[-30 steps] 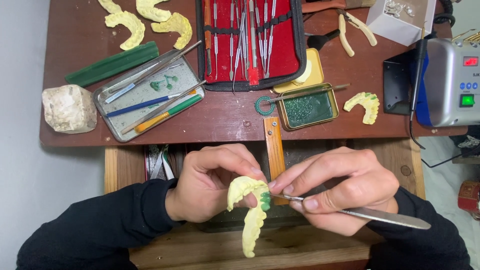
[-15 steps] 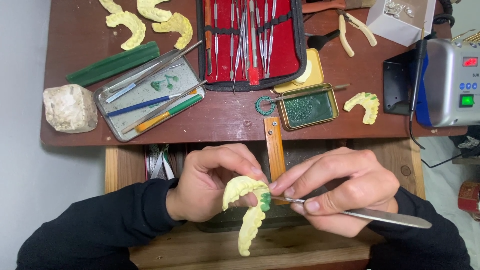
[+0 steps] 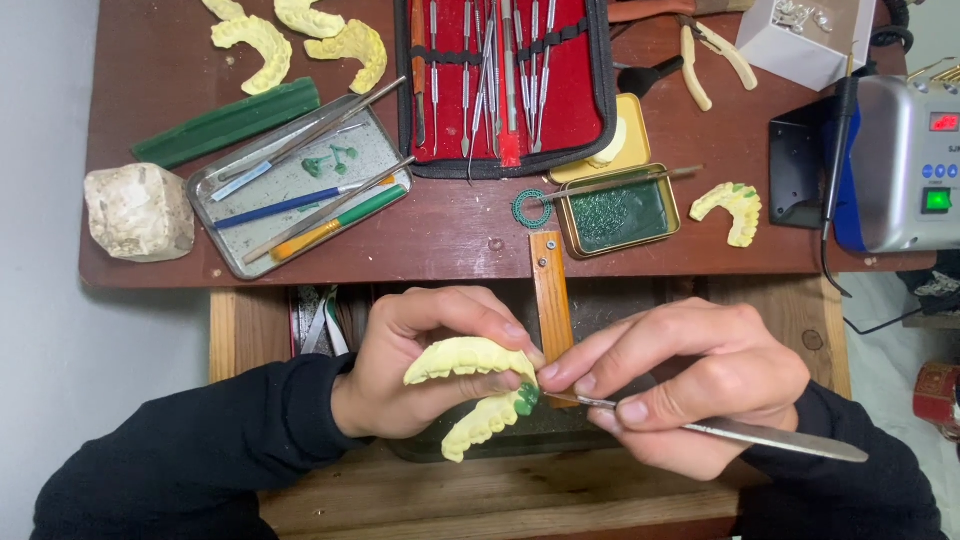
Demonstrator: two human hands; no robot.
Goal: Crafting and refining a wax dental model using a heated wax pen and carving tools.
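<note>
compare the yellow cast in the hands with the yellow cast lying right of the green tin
The held cast is gripped by the left hand, off the table; the loose cast lies untouched on the table. The held cast looks larger. Both are yellow arches with green wax.

At the far right of the brown wooden tabletop (image 3: 450, 240) stands a silver and blue boxy machine (image 3: 905, 165). On its face sit a small dark red rectangular display (image 3: 945, 121) and, below it, a lit green square panel (image 3: 937, 199). A white cardboard box (image 3: 800, 35) stands open at the far edge beside it.
</note>
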